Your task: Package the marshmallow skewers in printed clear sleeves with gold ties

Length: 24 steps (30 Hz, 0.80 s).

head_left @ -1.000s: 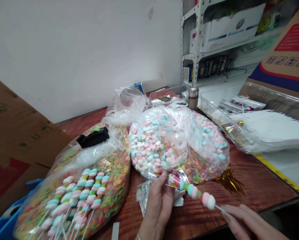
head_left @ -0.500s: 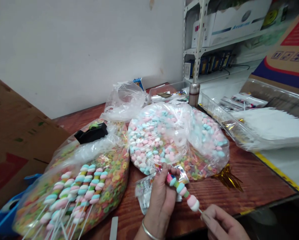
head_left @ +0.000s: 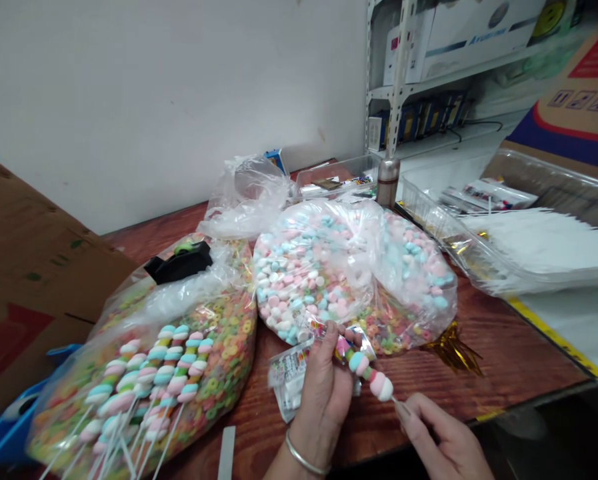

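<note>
A marshmallow skewer (head_left: pixel 379 385), strung with pink, blue, white and green pieces, slants down to the right between my hands. Around its upper end the fingers of my left hand (head_left: pixel 326 380) are closed; a shiny wrapper shows there, partly hidden. My right hand (head_left: pixel 436 433) pinches the thin white stick just below the lowest white marshmallow. Beneath my left hand lie clear printed packets (head_left: pixel 286 383). Several more skewers (head_left: pixel 163 363) rest on a bag of coloured cereal rings (head_left: pixel 233 340) at left. Beyond my hands sits a bag of marshmallows (head_left: pixel 299 273).
A black tape dispenser (head_left: pixel 181 263) lies on the cereal bag. Gold twist ties (head_left: pixel 456 350) sit right of the marshmallow bag. A clear tray (head_left: pixel 499 270) of white sticks stands at right, a cardboard box (head_left: pixel 39 253) at left. The table edge (head_left: pixel 523 400) runs near my right hand.
The skewer and my right hand have moved slightly up and left in view, bringing the lower end closer to my left hand. Both hands keep their hold. The view has shifted a little.
</note>
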### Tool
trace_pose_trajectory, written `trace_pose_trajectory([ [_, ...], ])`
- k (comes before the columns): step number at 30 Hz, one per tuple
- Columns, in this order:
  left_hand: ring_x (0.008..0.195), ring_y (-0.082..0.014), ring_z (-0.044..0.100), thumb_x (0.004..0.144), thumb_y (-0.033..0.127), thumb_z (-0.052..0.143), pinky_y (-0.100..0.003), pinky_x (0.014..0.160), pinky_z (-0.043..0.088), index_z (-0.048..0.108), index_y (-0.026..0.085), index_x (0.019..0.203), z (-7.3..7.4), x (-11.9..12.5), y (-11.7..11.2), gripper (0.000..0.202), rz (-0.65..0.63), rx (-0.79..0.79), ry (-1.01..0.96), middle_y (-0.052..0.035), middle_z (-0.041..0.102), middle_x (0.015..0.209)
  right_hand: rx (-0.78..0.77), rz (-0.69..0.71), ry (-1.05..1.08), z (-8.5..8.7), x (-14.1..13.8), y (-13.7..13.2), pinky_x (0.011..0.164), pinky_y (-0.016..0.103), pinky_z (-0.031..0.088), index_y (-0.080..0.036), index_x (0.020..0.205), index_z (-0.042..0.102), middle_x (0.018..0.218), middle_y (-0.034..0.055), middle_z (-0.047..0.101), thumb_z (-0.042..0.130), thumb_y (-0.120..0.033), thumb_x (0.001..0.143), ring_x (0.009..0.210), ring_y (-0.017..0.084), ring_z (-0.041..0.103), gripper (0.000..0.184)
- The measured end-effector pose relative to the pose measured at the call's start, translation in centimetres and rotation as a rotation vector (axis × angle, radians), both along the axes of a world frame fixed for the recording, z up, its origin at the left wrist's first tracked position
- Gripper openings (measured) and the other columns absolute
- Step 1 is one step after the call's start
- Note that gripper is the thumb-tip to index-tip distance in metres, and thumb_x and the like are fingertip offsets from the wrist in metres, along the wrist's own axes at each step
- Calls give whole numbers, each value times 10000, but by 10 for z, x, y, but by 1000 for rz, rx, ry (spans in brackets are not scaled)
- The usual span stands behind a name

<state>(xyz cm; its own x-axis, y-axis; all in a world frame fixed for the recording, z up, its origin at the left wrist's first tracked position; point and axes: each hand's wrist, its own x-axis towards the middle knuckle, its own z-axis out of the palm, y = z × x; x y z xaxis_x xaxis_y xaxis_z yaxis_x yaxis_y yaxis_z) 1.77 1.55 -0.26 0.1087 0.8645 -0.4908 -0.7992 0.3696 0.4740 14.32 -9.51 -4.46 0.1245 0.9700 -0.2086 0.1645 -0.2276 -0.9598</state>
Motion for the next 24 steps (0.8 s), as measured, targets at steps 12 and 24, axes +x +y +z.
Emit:
trace_pose_trajectory([
  [12,619,-124,566,836,299,674,-255,597,524,594,132,754,-3,9,-8,202,-44,-77,-23,-15,574,692,766,-9,-761,-23,2,4,649,284,431,-167,994,645,706,30,660,586,-168,901,636,172,597,110],
  [24,611,-127,539,882,428,584,-294,661,523,564,166,798,2,13,-15,276,-114,-7,-111,14,522,659,-287,96,638,-3,-10,7,345,179,204,-204,700,501,413,-143,224,530,-646,855,320,34,177,469],
])
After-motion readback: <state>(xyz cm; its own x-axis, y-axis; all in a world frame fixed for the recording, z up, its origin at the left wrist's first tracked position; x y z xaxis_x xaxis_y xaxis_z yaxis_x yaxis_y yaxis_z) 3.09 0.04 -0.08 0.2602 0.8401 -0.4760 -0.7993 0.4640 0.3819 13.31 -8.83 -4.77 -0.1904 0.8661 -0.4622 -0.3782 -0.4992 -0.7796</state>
